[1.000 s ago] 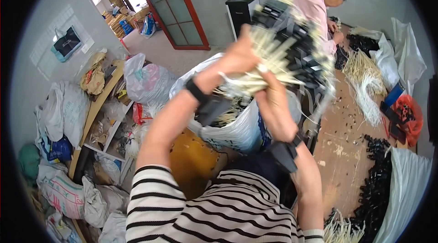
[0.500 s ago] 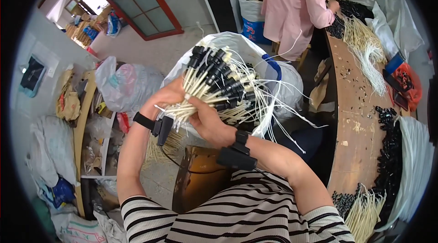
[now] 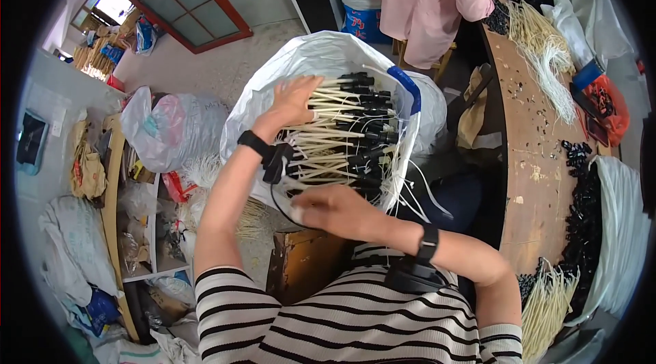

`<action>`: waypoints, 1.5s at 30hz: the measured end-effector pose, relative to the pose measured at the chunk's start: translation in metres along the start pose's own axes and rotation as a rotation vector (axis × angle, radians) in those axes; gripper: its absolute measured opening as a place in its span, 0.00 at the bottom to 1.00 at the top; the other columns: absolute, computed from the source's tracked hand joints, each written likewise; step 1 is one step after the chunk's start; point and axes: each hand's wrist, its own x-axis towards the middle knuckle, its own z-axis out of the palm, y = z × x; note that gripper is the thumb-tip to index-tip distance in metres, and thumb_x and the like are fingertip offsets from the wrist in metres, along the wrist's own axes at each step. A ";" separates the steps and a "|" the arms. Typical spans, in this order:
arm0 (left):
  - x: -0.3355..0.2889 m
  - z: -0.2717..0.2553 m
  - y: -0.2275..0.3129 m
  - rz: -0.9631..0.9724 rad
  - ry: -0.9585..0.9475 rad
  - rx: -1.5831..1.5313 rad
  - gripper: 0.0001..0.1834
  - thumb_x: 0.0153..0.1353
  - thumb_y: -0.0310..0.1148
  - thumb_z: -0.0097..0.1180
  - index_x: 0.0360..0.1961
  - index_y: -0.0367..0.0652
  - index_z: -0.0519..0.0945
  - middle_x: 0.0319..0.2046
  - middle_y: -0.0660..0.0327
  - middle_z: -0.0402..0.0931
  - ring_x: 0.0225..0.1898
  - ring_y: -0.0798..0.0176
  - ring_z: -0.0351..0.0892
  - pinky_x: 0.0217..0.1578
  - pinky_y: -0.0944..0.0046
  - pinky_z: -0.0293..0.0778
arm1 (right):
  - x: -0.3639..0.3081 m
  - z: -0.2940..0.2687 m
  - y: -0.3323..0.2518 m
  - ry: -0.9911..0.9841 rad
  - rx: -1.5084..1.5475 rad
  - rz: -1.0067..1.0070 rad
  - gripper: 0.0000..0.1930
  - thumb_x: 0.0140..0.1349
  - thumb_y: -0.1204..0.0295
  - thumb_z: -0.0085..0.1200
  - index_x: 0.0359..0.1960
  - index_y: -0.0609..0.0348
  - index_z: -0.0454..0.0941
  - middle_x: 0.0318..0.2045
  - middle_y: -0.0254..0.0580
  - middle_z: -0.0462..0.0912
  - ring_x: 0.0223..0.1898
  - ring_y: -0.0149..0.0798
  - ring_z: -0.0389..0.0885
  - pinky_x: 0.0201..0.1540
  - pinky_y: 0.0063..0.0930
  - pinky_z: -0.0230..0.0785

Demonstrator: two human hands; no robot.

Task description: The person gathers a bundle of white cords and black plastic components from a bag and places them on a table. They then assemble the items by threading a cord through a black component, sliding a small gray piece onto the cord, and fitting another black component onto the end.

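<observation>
A white woven sack (image 3: 256, 90) stands open in front of me. Inside it lie cream-coloured cables (image 3: 328, 135) side by side, their black connector ends (image 3: 372, 138) toward the right. My left hand (image 3: 294, 101) is in the sack, fingers stretched out and laid on the far-left cables. By the near rim is my right hand (image 3: 338, 212), blurred at the fingers, so whether anything is in them does not show. Black straps with small black devices circle both wrists.
At right, a long brown table (image 3: 529, 179) bears black connectors (image 3: 579, 207), cable bundles (image 3: 550, 302) and white cable hanks. A person in pink (image 3: 424, 2) works at its far end. A shelf (image 3: 154, 227) and a full plastic bag (image 3: 181, 128) stand left; a wooden stool (image 3: 307, 261) is close to me.
The cable bundle that both hands held above the sack now lies inside it. My left hand has opened onto the cables; my right hand has come away toward me.
</observation>
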 end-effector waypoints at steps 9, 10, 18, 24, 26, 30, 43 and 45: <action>-0.020 0.036 0.073 0.273 -0.391 0.000 0.65 0.36 0.24 0.70 0.73 0.66 0.43 0.73 0.46 0.27 0.74 0.42 0.24 0.69 0.48 0.50 | -0.060 -0.045 -0.021 0.159 -0.762 -0.493 0.16 0.49 0.69 0.62 0.41 0.59 0.78 0.35 0.42 0.80 0.38 0.40 0.80 0.50 0.36 0.67; -0.019 0.033 0.075 0.243 -0.401 0.007 0.62 0.38 0.25 0.69 0.73 0.65 0.46 0.73 0.45 0.29 0.74 0.42 0.27 0.69 0.49 0.50 | -0.063 -0.052 -0.018 0.225 -1.060 -0.497 0.13 0.48 0.71 0.61 0.37 0.57 0.78 0.31 0.39 0.78 0.35 0.39 0.79 0.51 0.37 0.66; -0.011 -0.044 0.116 0.222 -0.028 -0.374 0.33 0.49 0.22 0.56 0.61 0.44 0.72 0.62 0.52 0.67 0.63 0.54 0.67 0.59 0.58 0.67 | -0.101 -0.088 -0.002 0.477 -1.004 -0.565 0.09 0.45 0.74 0.62 0.31 0.54 0.81 0.31 0.35 0.81 0.34 0.39 0.78 0.51 0.37 0.64; -0.028 -0.096 0.230 0.291 -0.056 -0.506 0.26 0.52 0.20 0.52 0.56 0.42 0.76 0.49 0.60 0.76 0.51 0.66 0.75 0.46 0.66 0.75 | -0.201 -0.101 -0.014 0.704 -0.523 -0.283 0.17 0.52 0.79 0.61 0.47 0.61 0.79 0.33 0.38 0.84 0.34 0.35 0.80 0.40 0.25 0.71; -0.021 -0.081 0.264 0.522 -0.060 -0.438 0.25 0.51 0.22 0.52 0.53 0.43 0.77 0.44 0.58 0.78 0.44 0.63 0.77 0.42 0.65 0.74 | -0.242 -0.093 -0.014 0.846 -0.387 -0.175 0.17 0.55 0.79 0.59 0.49 0.63 0.78 0.32 0.35 0.84 0.33 0.27 0.76 0.40 0.22 0.69; -0.008 -0.046 0.358 0.885 -0.269 -0.310 0.26 0.47 0.25 0.54 0.51 0.42 0.78 0.42 0.53 0.79 0.43 0.53 0.78 0.45 0.58 0.74 | -0.333 -0.060 0.000 1.139 -0.126 -0.102 0.18 0.59 0.77 0.56 0.52 0.65 0.76 0.33 0.35 0.83 0.33 0.25 0.75 0.40 0.19 0.68; 0.027 0.185 0.647 1.485 -0.463 -0.328 0.31 0.49 0.30 0.58 0.59 0.45 0.73 0.60 0.47 0.68 0.62 0.45 0.65 0.65 0.53 0.59 | -0.481 0.127 0.085 2.244 0.380 -0.041 0.12 0.62 0.77 0.55 0.47 0.66 0.77 0.32 0.38 0.82 0.36 0.31 0.81 0.45 0.23 0.71; 0.042 0.201 0.698 1.418 -0.258 -0.370 0.31 0.47 0.32 0.60 0.58 0.44 0.74 0.60 0.47 0.69 0.61 0.44 0.66 0.64 0.53 0.60 | -0.468 0.134 0.096 2.307 0.475 -0.038 0.12 0.62 0.77 0.55 0.47 0.66 0.77 0.33 0.38 0.83 0.36 0.30 0.81 0.43 0.22 0.71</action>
